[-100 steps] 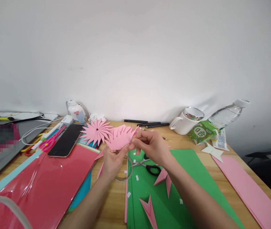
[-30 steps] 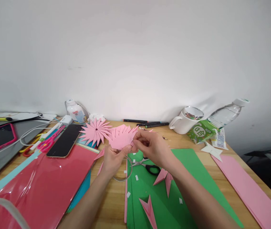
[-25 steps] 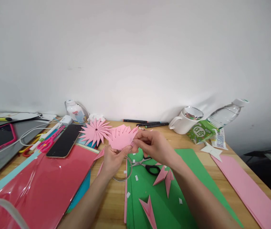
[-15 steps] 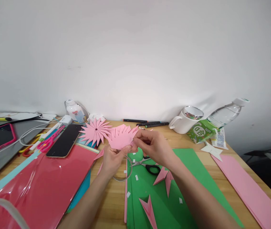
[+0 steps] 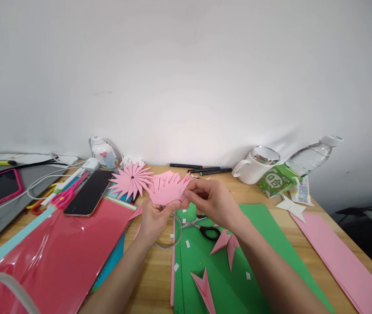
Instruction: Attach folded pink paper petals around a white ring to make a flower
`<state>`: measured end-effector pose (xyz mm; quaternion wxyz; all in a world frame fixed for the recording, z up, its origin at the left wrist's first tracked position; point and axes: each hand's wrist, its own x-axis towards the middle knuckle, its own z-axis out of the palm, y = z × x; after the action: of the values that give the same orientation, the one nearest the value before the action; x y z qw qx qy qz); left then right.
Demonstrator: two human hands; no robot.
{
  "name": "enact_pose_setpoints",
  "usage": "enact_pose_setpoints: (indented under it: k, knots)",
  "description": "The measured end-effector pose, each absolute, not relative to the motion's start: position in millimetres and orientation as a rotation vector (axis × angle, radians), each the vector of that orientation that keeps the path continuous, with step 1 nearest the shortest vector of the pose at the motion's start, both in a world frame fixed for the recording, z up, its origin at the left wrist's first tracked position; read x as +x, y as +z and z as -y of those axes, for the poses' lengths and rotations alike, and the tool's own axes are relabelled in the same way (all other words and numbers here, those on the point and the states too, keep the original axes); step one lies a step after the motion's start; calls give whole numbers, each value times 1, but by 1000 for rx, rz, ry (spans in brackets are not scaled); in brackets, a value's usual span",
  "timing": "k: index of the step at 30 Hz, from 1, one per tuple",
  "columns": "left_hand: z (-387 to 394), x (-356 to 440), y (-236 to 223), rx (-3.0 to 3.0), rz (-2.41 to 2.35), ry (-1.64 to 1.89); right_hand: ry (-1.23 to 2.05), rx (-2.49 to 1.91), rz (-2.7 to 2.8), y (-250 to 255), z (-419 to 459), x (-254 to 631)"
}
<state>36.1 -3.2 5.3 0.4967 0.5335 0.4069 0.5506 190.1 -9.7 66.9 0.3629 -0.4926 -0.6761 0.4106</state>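
Between my hands is a pink folded-paper fan [image 5: 167,190] with a row of pointed tips along its top. My left hand [image 5: 156,216] is closed on its lower left edge, thumb in front. The fingers of my right hand [image 5: 205,195] pinch its right end; the exact fingertip contact is partly hidden. Just behind and to the left lies a round pink paper pinwheel [image 5: 132,178] with many points. Below my right hand, black-handled scissors [image 5: 209,232] and folded pink paper pieces [image 5: 227,244] rest on green paper [image 5: 258,261].
A smartphone [image 5: 89,194] and a red sheet in clear film [image 5: 58,253] lie left. Marker pens [image 5: 202,169] sit by the wall. At the right stand a white mug [image 5: 257,165], a green box [image 5: 276,179] and a leaning water bottle [image 5: 313,155], near pink paper strips [image 5: 339,257].
Almost nothing differs. Both hands keep their hold on the pink paper fan, and the view has shifted only very slightly.
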Motion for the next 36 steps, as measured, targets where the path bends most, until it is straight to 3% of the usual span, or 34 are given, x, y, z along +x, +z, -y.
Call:
enact_pose_setpoints:
  k: [9, 15, 24, 32, 36]
  knots:
    - [3, 36, 9, 1295, -991, 1365, 973, -1327, 1756, 67, 11, 185]
    - [3, 37, 3, 1305, -1020, 1337, 628, -1451, 1907, 68, 12, 186]
    - [0, 35, -5, 1266, -1093, 1420, 972, -1438, 1781, 69, 12, 185]
    - [-4, 35, -12, 1042, -910, 1470, 139, -1285, 1804, 59, 12, 183]
    - [-4, 35, -14, 1062, -887, 1466, 172, -1201, 1768, 52, 9, 179]
